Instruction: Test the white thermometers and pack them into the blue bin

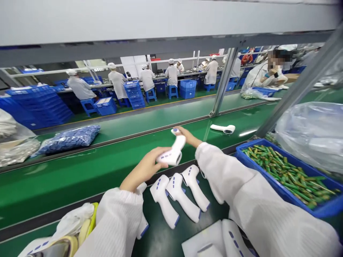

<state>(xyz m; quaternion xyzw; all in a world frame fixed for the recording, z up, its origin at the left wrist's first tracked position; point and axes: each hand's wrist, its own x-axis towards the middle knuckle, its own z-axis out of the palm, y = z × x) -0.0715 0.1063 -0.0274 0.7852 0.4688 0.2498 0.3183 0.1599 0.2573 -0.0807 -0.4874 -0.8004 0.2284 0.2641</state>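
My left hand (147, 167) is closed around the head of a white infrared thermometer (171, 153), lifted over the green belt with its handle pointing up and away. Close behind that handle is my right hand (187, 135), its fingers curled at a small white-and-blue part (175, 131); whether this belongs to the same thermometer I cannot tell. Below my hands, several white thermometers lie side by side on the dark green work surface, among them a middle thermometer (182, 196) with blue marks on its head. My left sleeve partly hides another one.
One thermometer (223, 129) lies farther along the belt (112, 157). At right stands a blue bin (284, 182) of green and gold cylindrical parts beside a clear plastic bag (311, 132). A bag of blue pieces (72, 137) lies at left. Metal posts rise ahead; co-workers sit beyond.
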